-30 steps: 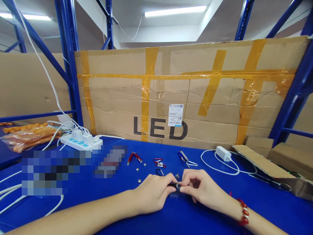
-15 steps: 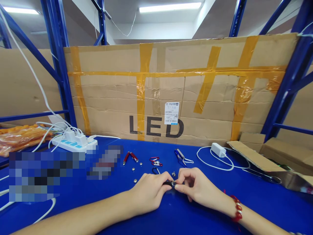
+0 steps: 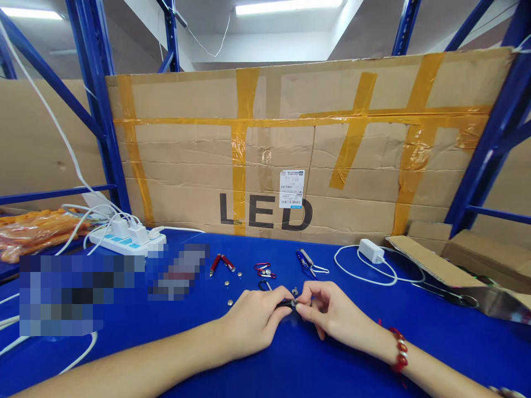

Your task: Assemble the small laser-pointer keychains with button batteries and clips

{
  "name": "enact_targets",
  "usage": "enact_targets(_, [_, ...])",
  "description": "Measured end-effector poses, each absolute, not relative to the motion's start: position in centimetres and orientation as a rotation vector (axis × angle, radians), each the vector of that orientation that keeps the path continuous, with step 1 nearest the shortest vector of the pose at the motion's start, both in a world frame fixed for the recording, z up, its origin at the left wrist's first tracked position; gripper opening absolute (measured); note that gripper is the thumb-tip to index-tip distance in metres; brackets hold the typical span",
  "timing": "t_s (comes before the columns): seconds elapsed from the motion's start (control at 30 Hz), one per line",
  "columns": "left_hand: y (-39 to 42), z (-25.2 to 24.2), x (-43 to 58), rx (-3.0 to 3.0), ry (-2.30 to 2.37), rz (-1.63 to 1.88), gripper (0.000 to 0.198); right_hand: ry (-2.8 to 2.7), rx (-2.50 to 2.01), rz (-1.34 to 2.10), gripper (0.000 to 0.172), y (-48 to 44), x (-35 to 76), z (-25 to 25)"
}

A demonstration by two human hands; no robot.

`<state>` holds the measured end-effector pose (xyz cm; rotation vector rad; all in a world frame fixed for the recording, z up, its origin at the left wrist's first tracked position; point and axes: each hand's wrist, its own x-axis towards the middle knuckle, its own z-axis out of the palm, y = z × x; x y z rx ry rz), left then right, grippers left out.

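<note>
Thumb and fingers of my left hand (image 3: 259, 318) pinch a small black object (image 3: 285, 303) above the blue surface. My right hand (image 3: 332, 309), with a red beaded bracelet on its wrist, pinches the shiny metal end of the same object, so the fingertips nearly meet. Just beyond them are a small metal piece (image 3: 295, 291) and a black carabiner (image 3: 264, 286). Farther back lie red carabiners (image 3: 262, 267), two red cylinders (image 3: 227, 263), and a blue cylinder (image 3: 301, 257) beside a silver one. Several small round metal discs (image 3: 227, 283) are left of my hands.
A white power strip (image 3: 124, 241) with cables stands at the back left, near orange items in plastic (image 3: 37, 229). A white charger (image 3: 371, 251) with its cable, scissors (image 3: 467, 300) and an open cardboard box (image 3: 489, 265) are at the right. Cardboard (image 3: 186, 166) walls the back.
The view has shifted slightly. Both hands keep their pinch on the black object, with only small movement of the fingers.
</note>
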<state>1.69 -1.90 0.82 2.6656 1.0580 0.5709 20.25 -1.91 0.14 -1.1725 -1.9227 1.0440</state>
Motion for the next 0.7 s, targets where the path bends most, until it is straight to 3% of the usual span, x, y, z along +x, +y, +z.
enact_targets(0.7, [-1.76,0.62,1.82,2.674,1.090,0.542,0.019,-1.862,-1.161,1.136,0.034,-1.71,20.33,-0.12])
